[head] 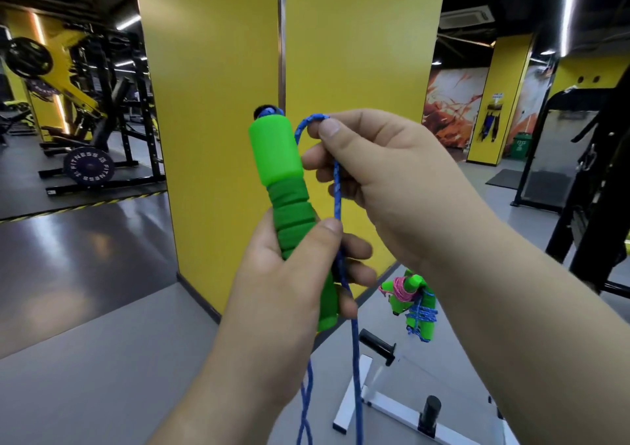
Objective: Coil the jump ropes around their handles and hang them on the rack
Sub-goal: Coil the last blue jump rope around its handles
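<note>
So the left hand [289, 274] is wrapped around the lower, ribbed part of a green jump rope handle [289, 206], holding it roughly upright with the smooth lighter-green cap end sticking up above the hand. Its thumb sits across the front of the grip, right where the blue rope [337, 189] runs down past it.

The right hand [385, 179] is just to the right of the handle's top, pinching a bend of that blue rope between thumb and fingers, so there's a little loop poking up above the thumbnail. From that pinch the rope drops straight down, passes the left thumb and fingers, then hangs below both hands in a couple of strands toward the floor.

Below and to the right of the right forearm, two already-coiled ropes hang together: one green-handled bundle wound in pink cord [402, 291] and one wound in blue cord [422, 315]. Under them is the white rack [361, 393] with black pegs, standing on the grey floor [102, 359]. A yellow pillar [211, 69] is right behind the hands.
</note>
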